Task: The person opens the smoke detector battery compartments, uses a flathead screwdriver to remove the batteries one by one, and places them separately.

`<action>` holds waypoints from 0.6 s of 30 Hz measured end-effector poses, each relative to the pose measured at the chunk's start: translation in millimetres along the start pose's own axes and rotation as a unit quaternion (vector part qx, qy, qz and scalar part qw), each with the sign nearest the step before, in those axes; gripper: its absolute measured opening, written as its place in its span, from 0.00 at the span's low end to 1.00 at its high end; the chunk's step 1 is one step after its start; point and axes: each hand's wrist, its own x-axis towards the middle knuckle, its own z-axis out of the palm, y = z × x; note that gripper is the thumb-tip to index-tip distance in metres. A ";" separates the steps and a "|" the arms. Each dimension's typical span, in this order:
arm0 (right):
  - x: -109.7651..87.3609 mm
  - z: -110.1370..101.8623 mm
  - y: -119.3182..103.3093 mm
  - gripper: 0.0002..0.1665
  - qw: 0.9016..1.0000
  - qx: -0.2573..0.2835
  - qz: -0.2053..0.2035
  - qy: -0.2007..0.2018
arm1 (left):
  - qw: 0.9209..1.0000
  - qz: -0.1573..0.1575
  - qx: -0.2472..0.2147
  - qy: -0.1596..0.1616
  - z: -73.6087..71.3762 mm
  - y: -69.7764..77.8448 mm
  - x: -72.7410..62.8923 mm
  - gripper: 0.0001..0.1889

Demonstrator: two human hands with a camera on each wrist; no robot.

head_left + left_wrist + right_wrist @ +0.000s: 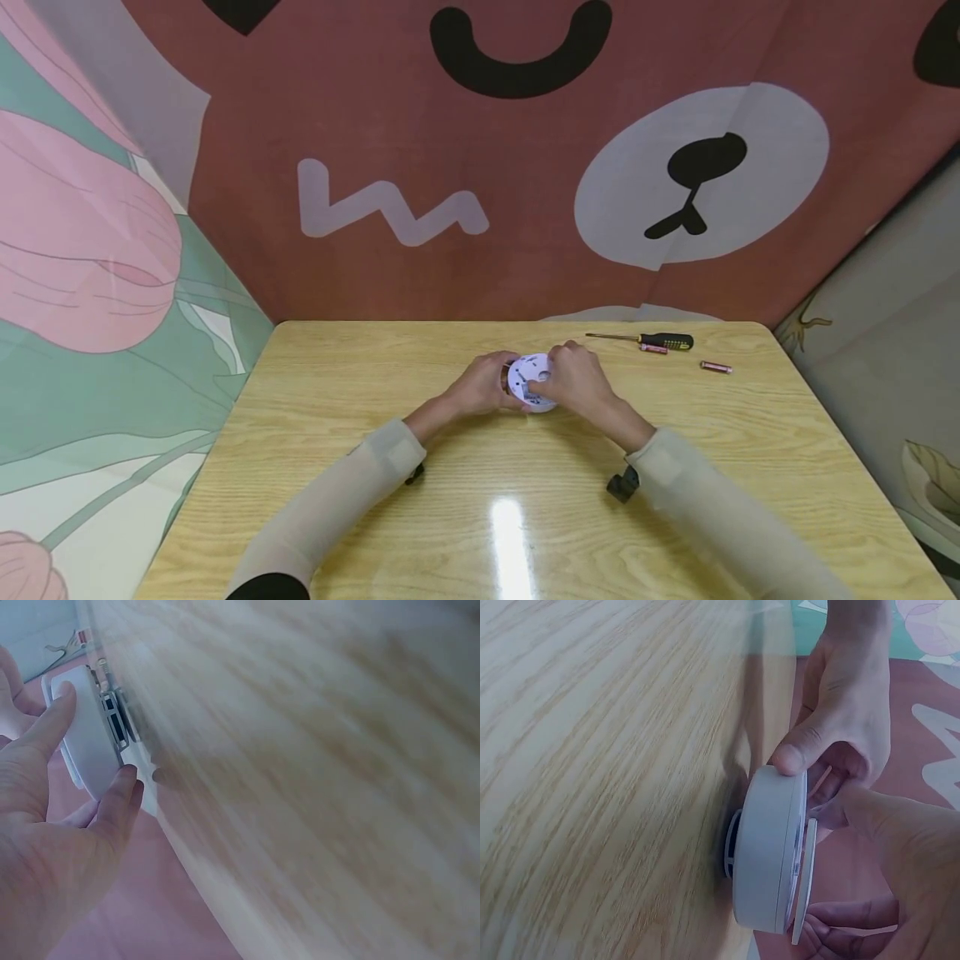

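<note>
A round white device (pixel 765 855), looking like a smoke alarm, is held just over the table between both hands. Its flat printed face (pixel 527 371) turns up in the head view. My left hand (pixel 482 385) grips the rim from the left, thumb and fingers spread round the side. From the other side my right hand (pixel 581 379) pinches a thin white disc plate (pixel 805 885), which stands slightly apart from the body at that face. Slotted parts (pixel 116 720) stick out at the underside. The right fingertips are partly hidden behind the plate.
A screwdriver (pixel 666 341) with a black and yellow handle lies near the table's back edge. One small red battery (pixel 654 349) lies beside its handle, another battery (pixel 716 367) farther right. The wooden table (pixel 420 533) ends at a patterned cloth wall behind.
</note>
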 end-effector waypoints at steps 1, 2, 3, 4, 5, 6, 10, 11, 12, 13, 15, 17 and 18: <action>0.3 1.1 -1.0 0.29 1.000 0.000 0.001 0.001 | 1.000 0.000 0.000 0.000 0.0 0.1 -0.1 0.44; 0.4 2.1 -1.5 0.29 1.000 -0.001 0.002 0.003 | 1.000 0.000 0.000 0.001 0.0 0.2 -0.2 0.44; 0.6 2.9 -2.2 0.29 1.000 0.000 0.002 0.004 | 1.000 0.001 0.000 0.001 0.0 0.3 -0.3 0.44; 0.9 3.7 -2.6 0.29 1.000 0.001 0.003 0.006 | 1.000 0.001 0.001 0.002 0.1 0.4 -0.4 0.44; 1.0 4.5 -2.9 0.28 1.000 0.001 0.002 0.008 | 1.000 0.001 0.001 0.002 0.2 0.4 -0.4 0.44; 1.1 5.2 -3.0 0.28 1.000 0.003 0.003 0.008 | 1.000 0.002 0.000 0.003 0.2 0.5 -0.3 0.44; 2.2 7.6 -3.3 0.27 1.000 0.006 0.007 0.009 | 1.000 0.004 -0.008 0.004 0.6 0.2 0.0 0.43; 2.5 8.0 -3.3 0.27 1.000 0.005 0.007 0.010 | 1.000 0.004 -0.011 0.005 0.5 0.3 0.0 0.43; 2.8 8.5 -3.3 0.27 1.000 0.005 0.006 0.012 | 1.000 0.005 -0.014 0.005 0.4 0.3 0.0 0.43; 3.2 8.9 -3.3 0.27 1.000 0.005 0.005 0.013 | 1.000 0.004 -0.016 0.005 0.5 0.3 0.1 0.43; 3.4 9.8 -3.0 0.28 1.000 0.003 0.004 0.015 | 1.000 0.003 -0.018 0.005 0.4 0.4 0.2 0.43; 3.8 10.2 -3.2 0.27 1.000 0.003 0.003 0.017 | 1.000 0.002 -0.021 0.004 0.4 0.7 0.4 0.42; 3.8 10.3 -3.2 0.27 1.000 0.003 0.004 0.016 | 1.000 0.002 -0.021 0.003 0.6 0.8 0.5 0.42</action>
